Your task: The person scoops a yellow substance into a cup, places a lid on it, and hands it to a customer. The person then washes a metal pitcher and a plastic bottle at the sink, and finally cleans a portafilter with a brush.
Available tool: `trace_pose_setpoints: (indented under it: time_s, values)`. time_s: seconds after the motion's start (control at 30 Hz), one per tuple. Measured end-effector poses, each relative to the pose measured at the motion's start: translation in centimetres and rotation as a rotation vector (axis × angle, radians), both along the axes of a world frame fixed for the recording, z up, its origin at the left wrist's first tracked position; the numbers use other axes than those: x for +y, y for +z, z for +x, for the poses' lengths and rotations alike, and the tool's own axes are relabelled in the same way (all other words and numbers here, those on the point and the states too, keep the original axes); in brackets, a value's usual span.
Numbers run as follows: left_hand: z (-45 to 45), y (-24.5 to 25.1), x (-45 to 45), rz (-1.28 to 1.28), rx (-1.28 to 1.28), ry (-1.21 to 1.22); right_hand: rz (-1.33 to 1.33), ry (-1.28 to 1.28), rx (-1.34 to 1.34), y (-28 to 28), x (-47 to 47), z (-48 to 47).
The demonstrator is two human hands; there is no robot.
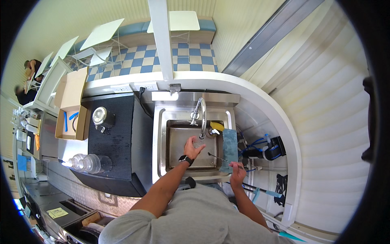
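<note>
My left hand (193,148), with a dark watch on the wrist, is cupped with fingers apart under the chrome faucet (201,119), where water seems to run. My right hand (237,174) grips the end of a thin metal utensil (220,158) with a small dark tip; its exact kind cannot be told. The utensil points over the stainless steel sink (179,149). A blue-green cloth (230,146) lies over the sink's right rim, beside my right hand. Behind it, a yellow sponge (217,126) and a bottle with a white pump (215,131) sit at the basin's back right corner.
Left of the sink, a black mat (122,122) bears a glass jar with a metal lid (102,117) and clear plastic containers (94,163). An open cardboard box (82,122) stands beside it. Hoses and a black-and-blue device (272,149) are at right. Two people sit far left.
</note>
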State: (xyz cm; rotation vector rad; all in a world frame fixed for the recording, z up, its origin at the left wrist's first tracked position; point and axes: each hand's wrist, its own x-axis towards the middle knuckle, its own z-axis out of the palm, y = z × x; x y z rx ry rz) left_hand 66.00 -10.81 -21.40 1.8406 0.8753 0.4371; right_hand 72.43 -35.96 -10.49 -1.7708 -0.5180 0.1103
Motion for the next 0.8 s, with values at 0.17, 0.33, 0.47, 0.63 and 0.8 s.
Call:
trace_pose_setpoints:
  time_s: [0.17,0.33,0.47,0.63,0.8]
  values:
    - [1.8,-0.3,0.8,-1.100,-0.257,0.204,-0.199,0.130,-0.227,0.7,5.6,3.3]
    - [0.8,-1.2,1.3,-0.424,-0.123,-0.108,-0.224,0.271,-0.294,0.4,14.4,7.4]
    - [-1.6,0.6,1.5,-0.053,-0.063,-0.112,-0.402,0.379,-0.222,-1.5,19.9,10.0]
    - [-5.6,5.0,2.2,0.066,0.158,-0.257,-0.402,0.458,-0.224,-6.5,24.6,10.8]
    - [-8.0,6.1,1.2,0.172,0.336,-0.247,-0.574,0.421,-0.175,-8.9,25.9,9.9]
